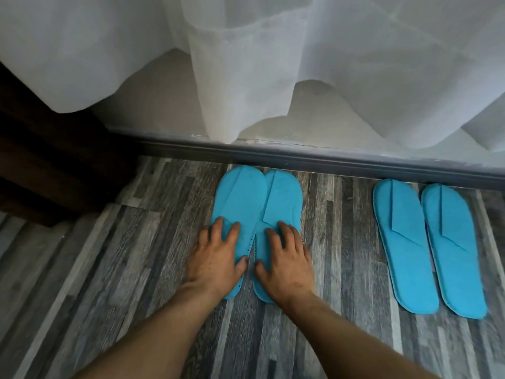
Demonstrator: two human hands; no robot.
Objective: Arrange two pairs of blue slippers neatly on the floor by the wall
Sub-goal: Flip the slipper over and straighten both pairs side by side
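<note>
Grey wood-look planks make up the floor [114, 269], and nearest the camera two bare forearms reach forward over it. The left hand [216, 258] lies flat on the left slipper [240, 198] of the near pair; the right hand [287, 261] lies flat on its mate [284, 201]. Neither grip pinches anything: fingers are spread and pressing down. These slippers touch along their inner edges, the left seeming to overlap the right slightly, so an uneven push would likely skew them or deepen the overlap. Thin and light, they may slide when the palms lift. Off to the right, the second pair [426, 242] lies parallel, well apart. Beyond, toes sit close to the skirting board [328, 160], under a sheer curtain [246, 64] that could snag.
</note>
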